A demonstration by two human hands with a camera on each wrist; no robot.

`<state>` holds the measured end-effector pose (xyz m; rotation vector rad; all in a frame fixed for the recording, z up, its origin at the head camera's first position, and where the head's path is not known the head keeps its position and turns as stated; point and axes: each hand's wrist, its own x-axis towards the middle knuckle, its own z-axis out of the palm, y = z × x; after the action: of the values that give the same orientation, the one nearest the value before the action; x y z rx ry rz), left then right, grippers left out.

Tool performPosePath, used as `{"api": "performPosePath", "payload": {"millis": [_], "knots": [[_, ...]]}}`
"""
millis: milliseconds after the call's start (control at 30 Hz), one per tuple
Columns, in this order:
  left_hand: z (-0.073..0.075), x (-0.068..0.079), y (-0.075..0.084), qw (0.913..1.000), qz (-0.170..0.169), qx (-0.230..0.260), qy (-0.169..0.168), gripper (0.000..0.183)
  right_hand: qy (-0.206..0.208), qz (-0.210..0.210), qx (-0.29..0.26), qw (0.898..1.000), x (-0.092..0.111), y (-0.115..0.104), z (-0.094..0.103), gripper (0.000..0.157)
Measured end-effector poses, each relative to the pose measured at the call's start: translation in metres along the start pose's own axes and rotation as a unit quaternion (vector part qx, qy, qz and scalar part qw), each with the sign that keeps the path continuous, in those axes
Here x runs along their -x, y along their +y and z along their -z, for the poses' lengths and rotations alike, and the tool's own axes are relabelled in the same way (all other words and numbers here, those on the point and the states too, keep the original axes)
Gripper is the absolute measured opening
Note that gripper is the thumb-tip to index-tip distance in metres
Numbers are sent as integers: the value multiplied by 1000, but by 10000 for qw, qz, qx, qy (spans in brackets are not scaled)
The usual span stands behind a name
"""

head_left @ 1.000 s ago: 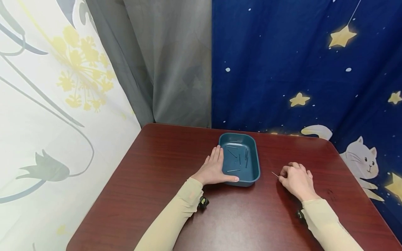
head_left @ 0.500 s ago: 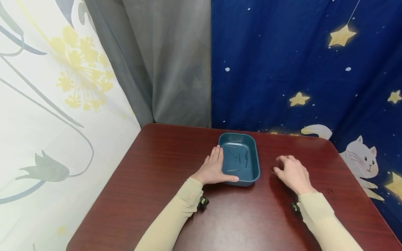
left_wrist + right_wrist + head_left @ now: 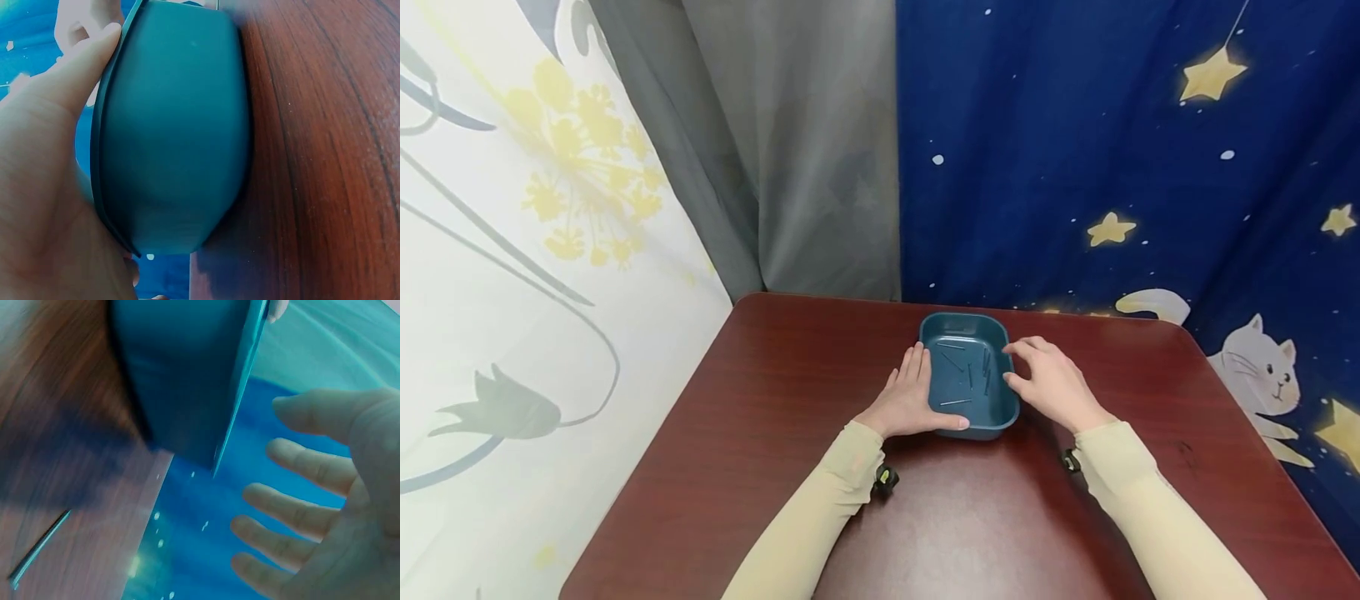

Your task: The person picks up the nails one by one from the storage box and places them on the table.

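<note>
A dark teal rectangular tray point(image 3: 951, 387) stands on the table, with several thin nails point(image 3: 956, 402) lying loose on its floor. My left hand point(image 3: 902, 406) rests against the tray's left side, fingers straight, the thumb along the near rim. At the right rim is my right hand point(image 3: 1054, 385), its fingers spread and holding nothing. In the right wrist view, a single nail point(image 3: 39, 550) lies on the tabletop beside the tray. The right hand or forearm seems to hide it in the head view.
The reddish-brown wooden table point(image 3: 790, 400) has rounded far corners. A grey curtain point(image 3: 827, 167) and a blue starry curtain point(image 3: 1015, 192) hang behind it. A white patterned curtain point(image 3: 482, 292) hangs along the left.
My right hand has moved left and away from me, from beside the loose nail to the tray's right rim, its fingers opening. The left hand stays on the tray. The head view has shifted slightly.
</note>
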<state>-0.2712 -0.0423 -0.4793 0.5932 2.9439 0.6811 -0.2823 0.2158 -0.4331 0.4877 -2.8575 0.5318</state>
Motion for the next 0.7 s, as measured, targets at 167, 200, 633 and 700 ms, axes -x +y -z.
{"api": "performPosePath", "payload": {"millis": [167,200,633,700], "knots": [[2,-1,-1,10000,-24,-60,-47,136,-149,396,42,9991,-13,-13,-9,37],[2,-1,-2,9999,-12,-122,-72,136,-184,486,58,9986,-15,-14,-11,37],[3,-1,-1,9995,-60,-243,-167,134,-639,1266,297,9894,-23,-27,-45,35],[2,-2,-1,9995,-61,-246,-170,134,-668,1283,430,9886,-22,-27,-50,35]]}}
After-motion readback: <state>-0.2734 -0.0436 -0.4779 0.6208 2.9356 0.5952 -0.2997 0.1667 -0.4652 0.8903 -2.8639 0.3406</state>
